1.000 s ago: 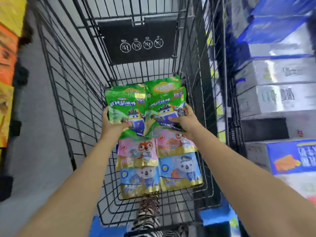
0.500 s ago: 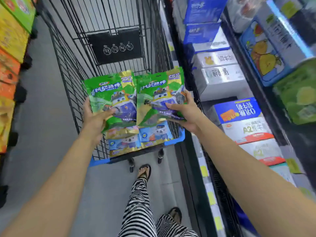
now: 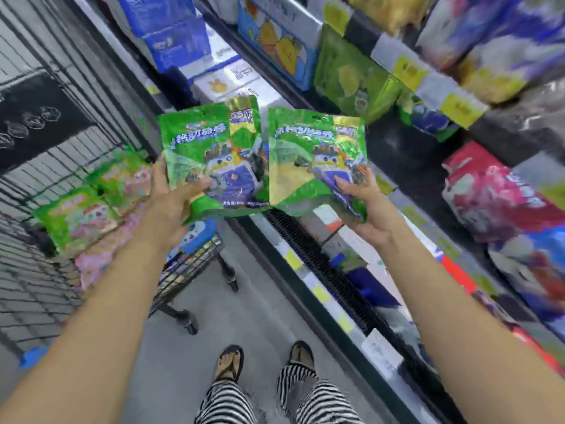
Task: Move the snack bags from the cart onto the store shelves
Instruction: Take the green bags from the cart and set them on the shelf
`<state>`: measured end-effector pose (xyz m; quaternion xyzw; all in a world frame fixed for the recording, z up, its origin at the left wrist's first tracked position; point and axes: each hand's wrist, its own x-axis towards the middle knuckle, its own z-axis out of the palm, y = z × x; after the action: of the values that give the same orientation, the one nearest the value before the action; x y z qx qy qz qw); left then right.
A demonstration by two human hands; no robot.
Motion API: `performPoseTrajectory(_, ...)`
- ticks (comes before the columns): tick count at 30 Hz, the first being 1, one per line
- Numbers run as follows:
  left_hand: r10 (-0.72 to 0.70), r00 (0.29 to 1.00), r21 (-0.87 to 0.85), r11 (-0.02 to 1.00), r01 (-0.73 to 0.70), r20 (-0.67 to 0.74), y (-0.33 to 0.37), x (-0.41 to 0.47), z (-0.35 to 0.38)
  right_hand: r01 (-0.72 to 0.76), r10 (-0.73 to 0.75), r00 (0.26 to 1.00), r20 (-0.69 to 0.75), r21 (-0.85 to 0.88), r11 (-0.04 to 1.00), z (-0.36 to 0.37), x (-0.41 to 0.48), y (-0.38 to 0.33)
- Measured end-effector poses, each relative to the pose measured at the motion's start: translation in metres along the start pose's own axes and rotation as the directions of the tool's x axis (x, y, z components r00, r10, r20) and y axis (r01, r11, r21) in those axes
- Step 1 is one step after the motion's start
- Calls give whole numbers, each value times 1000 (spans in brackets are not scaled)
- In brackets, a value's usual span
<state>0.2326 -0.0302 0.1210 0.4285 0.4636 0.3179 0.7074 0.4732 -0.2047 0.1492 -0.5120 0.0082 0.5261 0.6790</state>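
Green glossy snack bags — cartoon print, gold corner, left bag (image 3: 211, 154) in left hand (image 3: 174, 200), right bag (image 3: 318, 160) in right hand (image 3: 367, 206)

Hands: two, left hand (image 3: 171, 200) and right hand (image 3: 365, 206), each closed on one bag.
Green snack bags held: two, left green bag (image 3: 211, 154) and right green bag (image 3: 318, 160), side by side, edges touching or overlapping slightly.
Bags left in the cart (image 3: 46, 148): at least three visible, one green-edged bag (image 3: 76, 218), pink bag (image 3: 101, 261), blue bag (image 3: 198, 235); blur hides the exact count.
Carts: one.
Cart wheels in view: two (image 3: 191, 325), (image 3: 234, 283).
Feet in sandals: two (image 3: 229, 362), (image 3: 301, 356).
Shelf tiers (image 3: 321, 270) at right: several, number unclear through blur.
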Motion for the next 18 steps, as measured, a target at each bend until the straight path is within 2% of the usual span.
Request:
performPoseTrajectory(3, 3, 995, 16, 1000, -5, 103, -15, 19, 37, 137, -135, 989, -67, 28, 990, -40, -3, -12)
performPoseTrajectory(6, 37, 971, 41, 998, -48, 238, -31, 41, 69, 274, -276, 950, -149, -35, 961, -77, 1, -20)
performPoseTrajectory(12, 73, 932, -16, 997, -72, 356, -54, 72, 127, 473, -490, 825, -284, -128, 872, -131, 42, -33)
performPoseTrajectory(18, 202, 880, -198, 972, -127, 430, -97, 87, 172, 666, -705, 658, -266, -231, 709, -146, 107, -46)
